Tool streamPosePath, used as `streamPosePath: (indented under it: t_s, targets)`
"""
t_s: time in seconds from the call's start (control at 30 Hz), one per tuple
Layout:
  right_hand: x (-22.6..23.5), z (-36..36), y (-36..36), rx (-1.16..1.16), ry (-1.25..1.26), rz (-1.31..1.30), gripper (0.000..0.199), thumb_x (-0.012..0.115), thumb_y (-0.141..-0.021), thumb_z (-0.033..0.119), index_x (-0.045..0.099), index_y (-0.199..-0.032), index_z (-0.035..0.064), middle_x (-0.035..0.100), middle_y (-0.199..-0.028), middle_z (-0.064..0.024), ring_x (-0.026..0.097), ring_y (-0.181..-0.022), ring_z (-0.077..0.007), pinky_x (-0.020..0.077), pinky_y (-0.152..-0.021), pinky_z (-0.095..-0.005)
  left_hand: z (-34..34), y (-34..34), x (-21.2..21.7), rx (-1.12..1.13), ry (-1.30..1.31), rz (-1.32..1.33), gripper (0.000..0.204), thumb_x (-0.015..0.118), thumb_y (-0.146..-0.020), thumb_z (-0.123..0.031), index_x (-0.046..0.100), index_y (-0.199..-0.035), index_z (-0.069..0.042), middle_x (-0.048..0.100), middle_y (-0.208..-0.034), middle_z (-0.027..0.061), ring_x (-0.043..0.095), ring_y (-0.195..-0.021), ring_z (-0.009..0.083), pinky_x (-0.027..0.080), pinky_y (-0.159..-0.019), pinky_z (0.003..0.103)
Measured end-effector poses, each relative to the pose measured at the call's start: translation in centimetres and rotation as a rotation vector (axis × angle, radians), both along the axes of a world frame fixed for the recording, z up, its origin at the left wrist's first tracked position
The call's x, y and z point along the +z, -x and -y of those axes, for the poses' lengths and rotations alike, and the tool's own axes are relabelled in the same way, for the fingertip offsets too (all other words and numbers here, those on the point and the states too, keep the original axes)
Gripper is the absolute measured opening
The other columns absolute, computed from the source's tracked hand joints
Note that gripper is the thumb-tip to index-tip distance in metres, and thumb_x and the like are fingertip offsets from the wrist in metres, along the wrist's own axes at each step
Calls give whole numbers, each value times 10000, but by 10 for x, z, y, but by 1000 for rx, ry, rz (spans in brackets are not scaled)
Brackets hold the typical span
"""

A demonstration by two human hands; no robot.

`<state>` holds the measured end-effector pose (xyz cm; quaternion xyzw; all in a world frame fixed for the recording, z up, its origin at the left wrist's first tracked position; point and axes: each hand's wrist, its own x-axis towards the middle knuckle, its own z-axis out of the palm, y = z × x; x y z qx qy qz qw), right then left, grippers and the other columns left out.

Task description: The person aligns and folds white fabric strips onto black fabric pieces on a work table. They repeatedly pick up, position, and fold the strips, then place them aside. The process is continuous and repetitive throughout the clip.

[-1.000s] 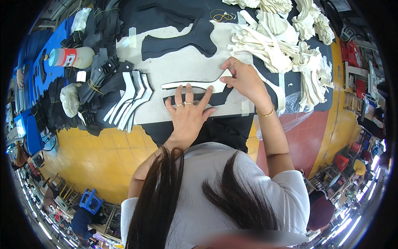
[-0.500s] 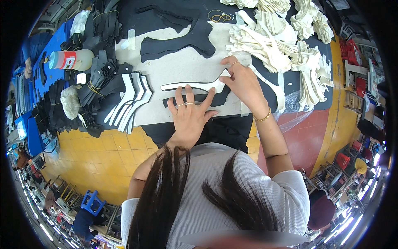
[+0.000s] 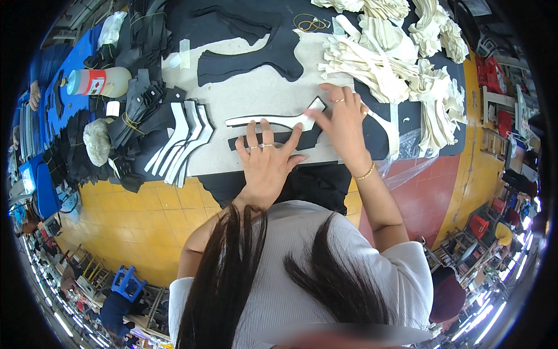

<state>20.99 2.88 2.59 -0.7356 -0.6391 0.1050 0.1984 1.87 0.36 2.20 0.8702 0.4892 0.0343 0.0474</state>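
A slim curved white piece with a dark edge [image 3: 266,120] lies on the pale board [image 3: 212,104], its wider end pointing up to the right. My left hand [image 3: 264,163] rests with fingers spread, the fingertips pressing on the white piece. Below it is a black fabric piece [image 3: 279,141], partly hidden under that hand. My right hand [image 3: 344,125] hovers at the piece's wider end, its thumb over that end and its fingers stretched away from the thumb. Close to those fingers lies a cream curved strip [image 3: 386,131].
Overlapping white-and-grey curved pieces [image 3: 185,142] lie at left, beside bundled dark pieces [image 3: 136,110] and a bottle with a red label [image 3: 100,82]. Larger black cut pieces [image 3: 253,61] lie beyond my hands. Cream fabric bundles [image 3: 378,64] fill the right side.
My right hand has shifted slightly right and nearer to me, and its fingers have opened from the end of the white piece. My left hand has stayed in place.
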Motion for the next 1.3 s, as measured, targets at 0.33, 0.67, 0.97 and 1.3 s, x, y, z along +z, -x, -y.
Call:
streamPosePath:
  t_s: [0.33, 0.67, 0.97, 1.3]
  targets:
    - [-8, 11, -1, 38, -11, 1, 507, 761, -823, 416, 628, -1238, 157, 563, -1116, -63, 479, -1052, -283, 308, -885, -445, 0, 0, -2, -29, -38, -25, 620, 634, -847, -604, 507, -1426, -423, 499, -1351, 232, 382, -1276, 418, 282, -980, 599]
    - [-7, -8, -21, -97, -39, -305, 99, 683, -899, 128, 681, -969, 58, 629, -930, -73, 620, -785, -239, 408, -786, -394, -4, 1, 3, -36, -37, 7, 604, 626, -853, -597, 524, -1417, -407, 514, -1318, 220, 414, -1246, 409, 286, -974, 586]
    - [11, 3, -17, 130, -47, -444, 141, 759, -817, 98, 716, -950, 81, 590, -951, -63, 599, -815, -250, 430, -795, -373, -43, 8, 11, 79, 86, 252, 461, 748, -836, -308, 658, -1273, -190, 558, -1152, 65, 495, -1122, 268, 303, -947, 499]
    - [-5, -3, 27, 315, -47, -208, 195, 809, -773, 162, 702, -932, 127, 546, -1018, -20, 541, -976, -231, 356, -837, -413, -63, 27, -3, 8, 171, 489, 223, 769, -798, -122, 733, -1018, -106, 600, -1005, 37, 553, -999, 254, 377, -888, 390]
